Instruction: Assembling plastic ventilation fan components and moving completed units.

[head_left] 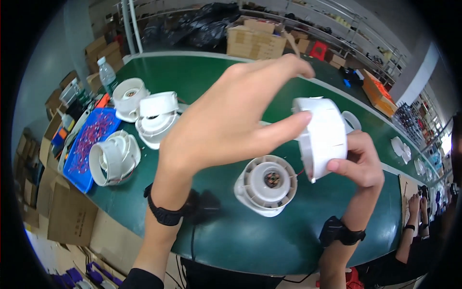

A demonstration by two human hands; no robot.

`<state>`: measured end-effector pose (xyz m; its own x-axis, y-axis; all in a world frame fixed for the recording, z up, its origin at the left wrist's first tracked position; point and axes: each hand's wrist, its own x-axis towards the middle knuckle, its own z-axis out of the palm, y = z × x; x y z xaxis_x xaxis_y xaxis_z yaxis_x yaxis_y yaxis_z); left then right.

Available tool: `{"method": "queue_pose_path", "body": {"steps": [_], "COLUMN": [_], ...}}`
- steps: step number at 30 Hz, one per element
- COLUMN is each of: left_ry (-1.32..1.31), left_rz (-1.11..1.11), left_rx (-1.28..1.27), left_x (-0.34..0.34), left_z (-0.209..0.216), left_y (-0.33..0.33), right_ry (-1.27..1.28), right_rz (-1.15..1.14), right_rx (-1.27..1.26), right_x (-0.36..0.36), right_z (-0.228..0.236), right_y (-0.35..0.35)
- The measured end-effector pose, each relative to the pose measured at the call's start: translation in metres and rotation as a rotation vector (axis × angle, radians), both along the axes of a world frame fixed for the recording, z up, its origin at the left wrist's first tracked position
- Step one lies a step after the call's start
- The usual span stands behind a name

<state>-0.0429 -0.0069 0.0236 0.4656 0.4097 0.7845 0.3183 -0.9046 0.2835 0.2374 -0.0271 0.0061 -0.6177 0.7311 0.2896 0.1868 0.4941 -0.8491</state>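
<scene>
A white ring (pixel 325 137) is up in the air over there, tipped on edge with its broad outer wall showing, its lower right side in the right hand (pixel 362 161). Below it and a little left, the white base (pixel 260 189) sits on the tabletop (pixel 231 241), round face up: ribs span the channel around its raised hub, small coloured parts (pixel 272 179) fill the central hole, and a bit of red wire (pixel 301 172) pokes out by the rim.

No readable words, blurred dark printing (pixel 73 219) on brown cardboard box (pixel 71 211)
</scene>
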Motion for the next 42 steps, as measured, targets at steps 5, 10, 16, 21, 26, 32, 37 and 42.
{"method": "queue_pose_path", "body": {"steps": [5,10,16,21,26,32,37,42], "left_ry": [0.04,0.096,0.037,-0.033,0.245,0.988,1.094,1.011], "left_rz": [-0.045,-0.076,-0.133,-0.128,-0.01,0.112,0.183,0.106], "left_rx": [-0.137,-0.212,-0.198,-0.208,-0.476,-0.746,-0.548,-0.624], "left_x": [0.017,0.037,0.049,0.048,0.051,0.074,0.098,0.092], "left_z": [-0.01,-0.019,-0.022,-0.028,-0.042,-0.058,-0.089,-0.076], "left_y": [0.01,0.015,0.005,0.007,0.002,-0.007,-0.029,-0.025], "right_ry": [0.394,0.756,0.407,0.477,0.513,0.533,0.517,0.909], "right_rz": [-0.02,0.159,-0.126,-0.104,-0.026,-0.145,-0.15,0.044], "right_rx": [-0.198,-0.388,-0.248,-0.242,-0.281,-0.305,-0.281,-0.42], "right_x": [0.006,0.02,0.002,0.001,0.022,0.016,0.017,0.038], "right_z": [-0.011,0.011,0.008,0.006,0.014,0.012,0.008,0.01], "right_y": [0.003,0.008,-0.01,-0.005,0.004,0.003,0.009,0.01]}}
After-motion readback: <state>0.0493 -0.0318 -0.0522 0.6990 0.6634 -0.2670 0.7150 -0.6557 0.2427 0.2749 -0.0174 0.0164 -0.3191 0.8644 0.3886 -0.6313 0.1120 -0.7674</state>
